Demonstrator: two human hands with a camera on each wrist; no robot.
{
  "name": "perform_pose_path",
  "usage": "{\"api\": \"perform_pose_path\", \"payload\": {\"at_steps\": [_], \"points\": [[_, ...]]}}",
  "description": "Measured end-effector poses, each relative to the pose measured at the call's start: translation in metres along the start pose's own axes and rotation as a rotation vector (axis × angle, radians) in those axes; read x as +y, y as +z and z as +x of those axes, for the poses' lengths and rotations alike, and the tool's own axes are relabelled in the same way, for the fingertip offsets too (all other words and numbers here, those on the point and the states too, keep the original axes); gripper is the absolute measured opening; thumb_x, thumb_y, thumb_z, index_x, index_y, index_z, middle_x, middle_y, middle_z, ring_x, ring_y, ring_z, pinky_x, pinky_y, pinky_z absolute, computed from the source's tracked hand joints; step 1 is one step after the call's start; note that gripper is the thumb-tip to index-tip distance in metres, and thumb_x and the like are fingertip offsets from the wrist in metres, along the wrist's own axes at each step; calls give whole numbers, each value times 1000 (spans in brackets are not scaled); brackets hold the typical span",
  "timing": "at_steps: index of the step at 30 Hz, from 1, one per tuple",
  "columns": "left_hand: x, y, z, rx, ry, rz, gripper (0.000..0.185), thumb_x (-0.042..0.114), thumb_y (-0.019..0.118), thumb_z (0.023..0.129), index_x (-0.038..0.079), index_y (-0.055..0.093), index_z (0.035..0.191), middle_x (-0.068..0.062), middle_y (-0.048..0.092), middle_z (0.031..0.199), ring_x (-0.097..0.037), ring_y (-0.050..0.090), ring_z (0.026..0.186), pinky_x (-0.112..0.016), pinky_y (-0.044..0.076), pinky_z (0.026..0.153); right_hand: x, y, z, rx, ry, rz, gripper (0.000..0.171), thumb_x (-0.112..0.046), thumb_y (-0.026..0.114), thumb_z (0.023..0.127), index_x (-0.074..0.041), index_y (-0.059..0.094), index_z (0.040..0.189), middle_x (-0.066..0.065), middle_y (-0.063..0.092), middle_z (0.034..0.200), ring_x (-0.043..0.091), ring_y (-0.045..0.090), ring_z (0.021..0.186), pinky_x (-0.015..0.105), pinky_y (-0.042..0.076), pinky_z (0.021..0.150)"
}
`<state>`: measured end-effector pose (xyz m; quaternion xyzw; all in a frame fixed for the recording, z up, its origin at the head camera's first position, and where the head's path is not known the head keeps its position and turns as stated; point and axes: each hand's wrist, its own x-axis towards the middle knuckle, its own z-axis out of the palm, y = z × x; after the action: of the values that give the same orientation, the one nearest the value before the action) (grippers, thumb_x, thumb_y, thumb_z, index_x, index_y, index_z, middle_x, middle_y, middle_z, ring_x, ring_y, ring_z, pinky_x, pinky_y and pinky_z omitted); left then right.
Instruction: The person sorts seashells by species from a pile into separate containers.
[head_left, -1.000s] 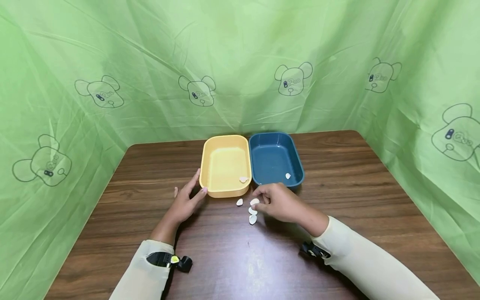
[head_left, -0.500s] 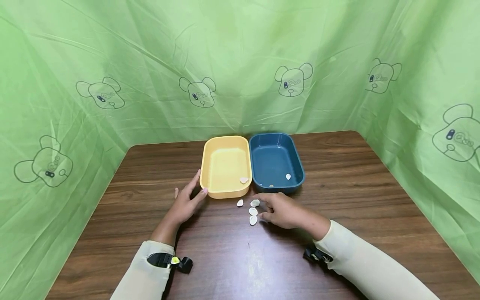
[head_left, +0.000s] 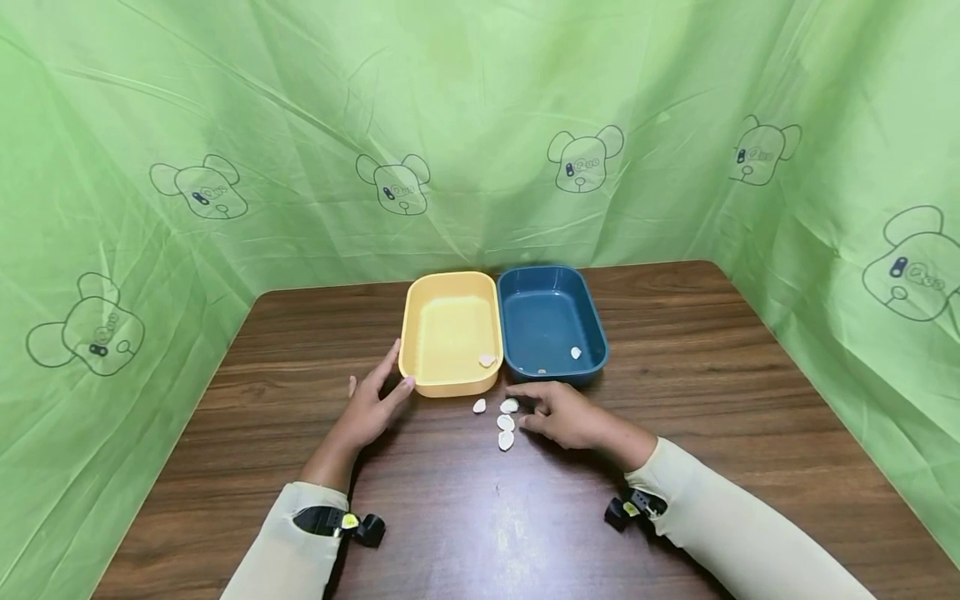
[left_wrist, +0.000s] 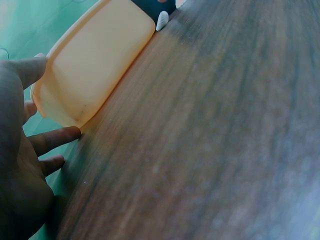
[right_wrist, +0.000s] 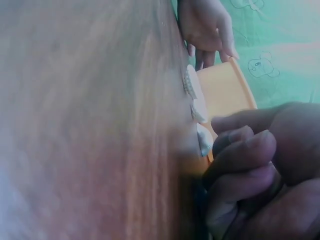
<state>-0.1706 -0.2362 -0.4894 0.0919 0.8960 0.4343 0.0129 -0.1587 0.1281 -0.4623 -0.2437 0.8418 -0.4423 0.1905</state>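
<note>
A yellow tray (head_left: 450, 287) and a blue tray (head_left: 551, 279) stand side by side at the table's far middle. Each holds one small white piece: one (head_left: 487, 360) in the yellow, one (head_left: 576, 352) in the blue. Several more white pieces (head_left: 506, 422) lie on the wood in front of the trays. My right hand (head_left: 528, 407) rests on the table right beside them. Its fingers (right_wrist: 245, 150) are loosely bent and its fingertips lie next to the nearest piece (right_wrist: 204, 140); it holds nothing I can see. My left hand (head_left: 386, 387) lies flat, with straight fingers (left_wrist: 55, 137) touching the yellow tray's (left_wrist: 95, 65) front left corner.
The brown wooden table (head_left: 712, 375) is ringed on three sides by a green curtain (head_left: 480, 125) printed with bear heads. Bare wood stretches left, right and in front of the hands. A tiny speck (head_left: 542, 371) lies near the blue tray's front wall.
My right hand's fingers have uncurled from the white pieces and settled lower, beside them. A small speck has appeared in the blue tray. The left hand has not moved.
</note>
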Motion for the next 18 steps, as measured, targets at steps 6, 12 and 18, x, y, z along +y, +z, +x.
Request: {"api": "perform_pose_path", "payload": {"at_steps": [6, 12, 18], "points": [[1, 0, 0, -1, 1, 5, 77, 47, 56, 114, 29, 16, 177, -9, 30, 180, -44, 26, 168, -84, -18, 123, 5, 5, 1, 24, 89, 100, 49, -5, 69, 105, -5, 62, 153, -8, 44, 51, 3, 40, 35, 23, 35, 36], [1, 0, 1, 2, 7, 7, 76, 47, 56, 114, 35, 16, 177, -9, 31, 180, -43, 26, 168, -84, -18, 123, 9, 7, 3, 30, 109, 109, 52, -10, 70, 106, -7, 59, 157, -5, 46, 48, 7, 44, 31, 27, 41, 34], [0, 1, 1, 1, -3, -1, 76, 47, 56, 114, 35, 16, 177, -9, 30, 180, -43, 25, 168, -84, -18, 123, 11, 7, 6, 4, 99, 101, 54, -9, 69, 106, -8, 57, 159, -3, 49, 48, 9, 48, 31, 33, 46, 33]]}}
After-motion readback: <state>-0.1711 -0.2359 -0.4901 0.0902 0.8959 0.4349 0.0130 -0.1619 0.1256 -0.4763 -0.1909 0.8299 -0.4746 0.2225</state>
